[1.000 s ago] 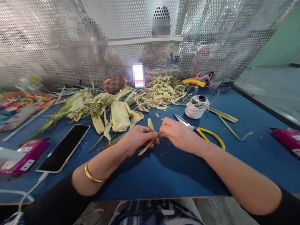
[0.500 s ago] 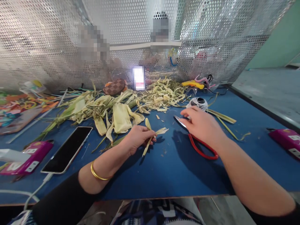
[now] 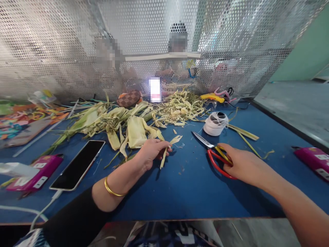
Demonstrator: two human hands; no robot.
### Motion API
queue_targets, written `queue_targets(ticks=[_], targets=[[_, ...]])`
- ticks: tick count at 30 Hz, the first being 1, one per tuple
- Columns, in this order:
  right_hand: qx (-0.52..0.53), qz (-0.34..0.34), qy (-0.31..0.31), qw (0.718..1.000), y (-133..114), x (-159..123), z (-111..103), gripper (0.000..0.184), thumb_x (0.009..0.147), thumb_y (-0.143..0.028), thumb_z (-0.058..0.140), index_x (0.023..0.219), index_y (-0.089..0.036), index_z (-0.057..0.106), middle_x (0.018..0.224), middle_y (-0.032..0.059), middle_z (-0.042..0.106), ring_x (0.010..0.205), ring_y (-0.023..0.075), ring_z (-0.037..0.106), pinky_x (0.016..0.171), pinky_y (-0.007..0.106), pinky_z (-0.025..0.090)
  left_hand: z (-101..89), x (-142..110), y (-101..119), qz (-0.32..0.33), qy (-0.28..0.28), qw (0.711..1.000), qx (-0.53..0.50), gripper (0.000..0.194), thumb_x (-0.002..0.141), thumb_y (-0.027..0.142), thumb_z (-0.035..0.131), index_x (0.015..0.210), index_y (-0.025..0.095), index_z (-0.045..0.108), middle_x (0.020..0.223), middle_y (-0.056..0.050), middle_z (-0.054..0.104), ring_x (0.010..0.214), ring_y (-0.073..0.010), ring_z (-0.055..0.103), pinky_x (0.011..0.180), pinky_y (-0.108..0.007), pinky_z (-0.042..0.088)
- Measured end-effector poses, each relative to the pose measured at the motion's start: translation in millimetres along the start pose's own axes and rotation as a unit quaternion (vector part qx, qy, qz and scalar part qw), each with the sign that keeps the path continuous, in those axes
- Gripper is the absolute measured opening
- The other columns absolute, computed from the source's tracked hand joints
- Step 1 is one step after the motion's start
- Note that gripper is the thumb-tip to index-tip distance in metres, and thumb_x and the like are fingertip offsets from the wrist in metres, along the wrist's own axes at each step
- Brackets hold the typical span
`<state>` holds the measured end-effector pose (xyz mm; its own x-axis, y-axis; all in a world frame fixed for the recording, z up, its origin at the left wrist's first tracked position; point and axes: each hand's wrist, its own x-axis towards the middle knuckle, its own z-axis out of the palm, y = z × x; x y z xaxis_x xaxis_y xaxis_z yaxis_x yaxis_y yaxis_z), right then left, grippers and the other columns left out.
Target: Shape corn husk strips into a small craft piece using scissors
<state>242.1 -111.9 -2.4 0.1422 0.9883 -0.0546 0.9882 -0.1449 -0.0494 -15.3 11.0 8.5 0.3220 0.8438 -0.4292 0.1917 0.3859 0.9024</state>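
My left hand [image 3: 153, 151] is pinched on a small bundle of corn husk strips [image 3: 175, 139], whose ends stick out past the fingertips. To the right, a pair of scissors [image 3: 204, 140] lies with its blades pointing away to the left. My right hand [image 3: 238, 160] has its fingers closed around the scissors' handles. One handle loop shows red, the other yellowish. Just beyond the blades stands a spool of white thread [image 3: 215, 125]. Fine loose thread shows near the tip of the bundle.
A heap of corn husks [image 3: 136, 132] and a pile of shredded husk [image 3: 182, 108] lie along the back. A phone [image 3: 79, 164] on a cable is at left, beside a purple power strip [image 3: 47, 169]. Perforated sheeting [image 3: 144, 27] rises behind, with people beyond it.
My right hand has come back and down from beside the thread spool to the scissors' handles. The spool is now uncovered. My left hand keeps its hold, and the bundle has turned slightly.
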Motion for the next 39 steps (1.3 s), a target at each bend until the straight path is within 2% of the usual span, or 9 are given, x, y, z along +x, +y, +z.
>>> queue_targets(ticks=[2,4,7,10,12,15,18,29,39], targets=[[0.101,0.03,-0.008,0.994,3,-5,2,0.066,0.071,-0.021,0.053,0.136,-0.017,0.043,0.079,0.0069,0.069,0.068,0.0232,0.064,0.062,0.031,0.044,-0.9,1,-1,0.0,0.0,1.0,-0.011,0.013,0.07,0.022,0.065,0.064,0.011,0.062,0.063,-0.005,0.065,0.05,-0.008,0.054,0.042,-0.018,0.03],[0.257,0.035,0.0,0.966,3,-14,5,0.067,0.074,-0.026,0.054,0.14,-0.02,0.039,0.096,0.0094,0.069,0.078,0.0232,0.065,0.069,0.033,0.048,-0.9,2,-1,-0.002,0.0,1.0,-0.019,0.012,0.069,0.021,0.065,0.063,0.011,0.062,0.064,-0.005,0.064,0.051,-0.008,0.054,0.042,-0.018,0.029],[0.497,0.003,-0.035,0.867,-9,-29,7,0.071,0.076,-0.038,0.059,0.142,-0.024,0.036,0.108,0.0096,0.063,0.071,0.0175,0.062,0.067,0.031,0.051,0.2,1,1,-0.002,0.001,1.0,-0.026,0.012,0.069,0.021,0.064,0.064,0.01,0.062,0.063,-0.005,0.064,0.05,-0.0078,0.054,0.041,-0.018,0.028],[0.592,0.025,-0.125,0.796,-28,-37,3,0.078,0.067,-0.047,0.072,0.135,-0.02,0.045,0.085,0.004,0.058,0.05,0.009,0.046,0.048,0.026,0.045,1.5,0,2,0.002,0.002,0.999,-0.042,0.012,0.069,0.021,0.064,0.065,0.01,0.063,0.062,-0.005,0.064,0.049,-0.0072,0.054,0.041,-0.018,0.027],[0.632,0.024,-0.172,0.755,-37,-39,-2,0.079,0.066,-0.054,0.072,0.132,-0.019,0.047,0.077,0.0003,0.052,0.047,0.0064,0.039,0.046,0.024,0.043,1.9,0,2,0.007,0.002,0.998,-0.061,0.01,0.069,0.019,0.063,0.066,0.01,0.063,0.061,-0.004,0.063,0.049,-0.007,0.054,0.041,-0.017,0.026],[0.672,-0.027,-0.208,0.711,-41,-37,-9,0.076,0.068,-0.061,0.068,0.129,-0.02,0.049,0.08,0.0003,0.049,0.055,0.0073,0.042,0.053,0.024,0.044,1.4,1,0,0.022,-0.002,0.996,-0.087,0.011,0.068,0.02,0.063,0.065,0.01,0.062,0.061,-0.004,0.063,0.048,-0.0069,0.053,0.04,-0.017,0.025],[0.668,-0.061,-0.231,0.704,-40,-34,-13,0.07,0.071,-0.061,0.066,0.126,-0.021,0.05,0.084,0.0008,0.048,0.057,0.0071,0.042,0.054,0.023,0.042,0.8,1,-2,0.037,-0.008,0.994,-0.104,0.014,0.067,0.023,0.065,0.064,0.01,0.061,0.062,-0.005,0.063,0.049,-0.0071,0.052,0.04,-0.018,0.025],[0.648,-0.026,-0.268,0.713,-57,-21,-17,0.057,0.071,-0.063,0.064,0.105,-0.018,0.054,0.073,-0.0041,0.044,0.046,0.0027,0.032,0.044,0.018,0.033,3.0,-5,0,0.046,-0.013,0.991,-0.126,0.013,0.065,0.022,0.067,0.066,0.01,0.062,0.061,-0.004,0.062,0.049,-0.0071,0.051,0.039,-0.017,0.025],[0.666,0.005,-0.22,0.713,-71,-16,-16,0.058,0.068,-0.062,0.068,0.105,-0.019,0.057,0.065,-0.0054,0.043,0.044,0.0039,0.033,0.041,0.019,0.033,5.9,-6,-3,0.034,-0.032,0.993,-0.111,0.011,0.066,0.021,0.065,0.067,0.011,0.061,0.062,-0.005,0.063,0.05,-0.0083,0.053,0.041,-0.019,0.027]])
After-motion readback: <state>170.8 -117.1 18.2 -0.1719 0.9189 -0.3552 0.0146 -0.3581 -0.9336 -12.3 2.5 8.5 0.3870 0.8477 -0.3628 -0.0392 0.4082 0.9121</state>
